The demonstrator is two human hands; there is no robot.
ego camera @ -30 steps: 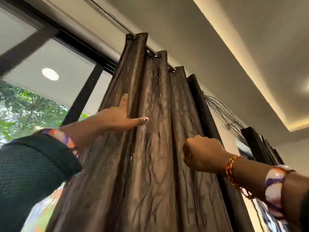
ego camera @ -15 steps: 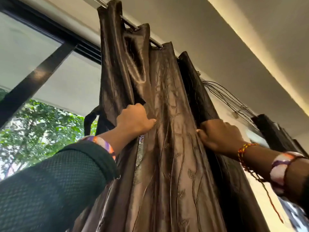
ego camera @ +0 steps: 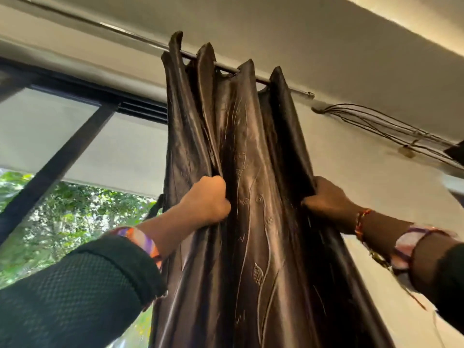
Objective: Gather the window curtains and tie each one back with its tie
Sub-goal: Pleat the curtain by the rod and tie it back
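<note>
The window (ego camera: 75, 136) fills your left, its glass uncovered now that the dark brown satin curtain (ego camera: 251, 222) hangs bunched at the right end of the curtain rod (ego camera: 288, 84). The curtain's long axis runs straight down from the rod, passing between your two hands, so both are equally close to it. Your left hand (ego camera: 208, 199) is a fist closed on the left folds, fingers curled into the fabric. Your right hand (ego camera: 326, 197) grips the right edge, fingers wrapped round behind the cloth where you can't see them. A dark strap (ego camera: 154, 209), likely the tie, hangs just behind the curtain's left edge, below and left of your left hand, so that hand looks better placed to reach it. Loose cords (ego camera: 376, 121) run along the wall to your right.
</note>
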